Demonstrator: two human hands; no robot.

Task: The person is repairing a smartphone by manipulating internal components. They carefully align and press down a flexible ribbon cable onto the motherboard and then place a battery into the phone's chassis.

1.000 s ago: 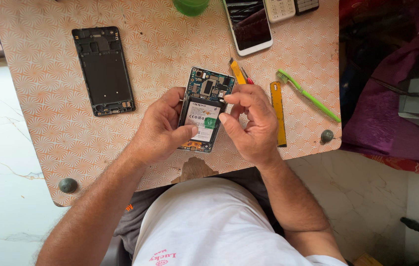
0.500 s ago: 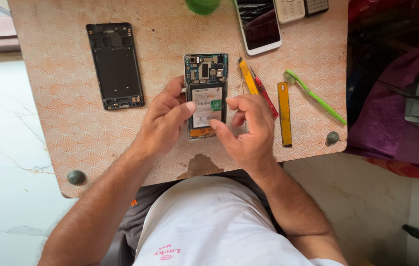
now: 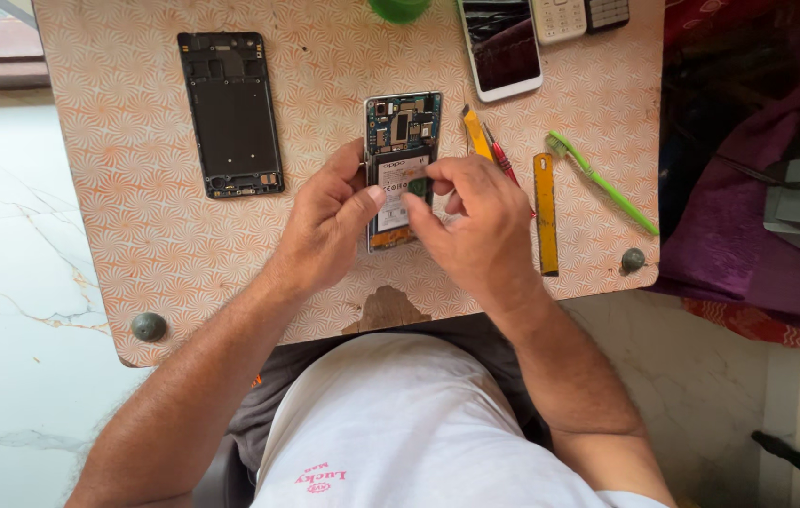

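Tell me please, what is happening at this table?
A person works on an opened phone lying on the patterned table. The left hand steadies its side while the right hand pinches something at the battery. A black back frame, a second phone and some tools lie nearby.

This looks like a small phone-repair spot set up at home: a low patterned board [image 3: 136,188] over a marble floor [image 3: 5,263] carries an opened phone [image 3: 402,132], a bare phone frame [image 3: 230,113], other handsets [image 3: 503,47] and small tools [image 3: 545,212].
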